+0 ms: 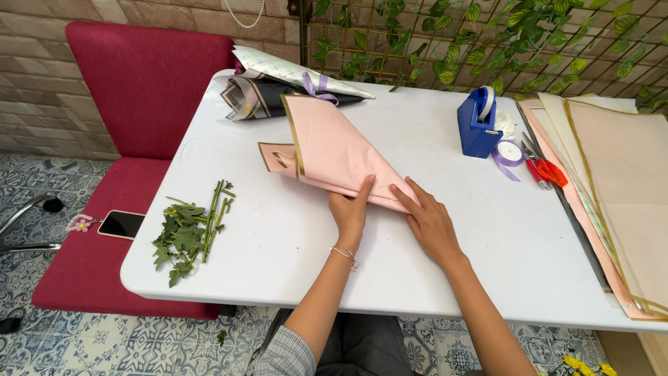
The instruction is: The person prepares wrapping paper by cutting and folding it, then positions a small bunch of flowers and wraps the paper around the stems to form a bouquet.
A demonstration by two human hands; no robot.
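A folded sheet of pink wrapping paper (332, 146) with a gold border lies on the white table (292, 244), narrowing to a point near me. My left hand (350, 212) presses flat on its near tip, fingers together. My right hand (428, 219) rests beside it with fingers spread, touching the paper's lower right edge. Neither hand grips anything.
Cut green stems and leaves (191, 230) lie at the left edge. Wrapped bouquets (278, 87) sit at the back. A blue tape dispenser (479, 122), purple ribbon (509, 153), red scissors (546, 170) and stacked paper sheets (612, 174) lie right. A phone (122, 223) rests on a red bench (104, 230).
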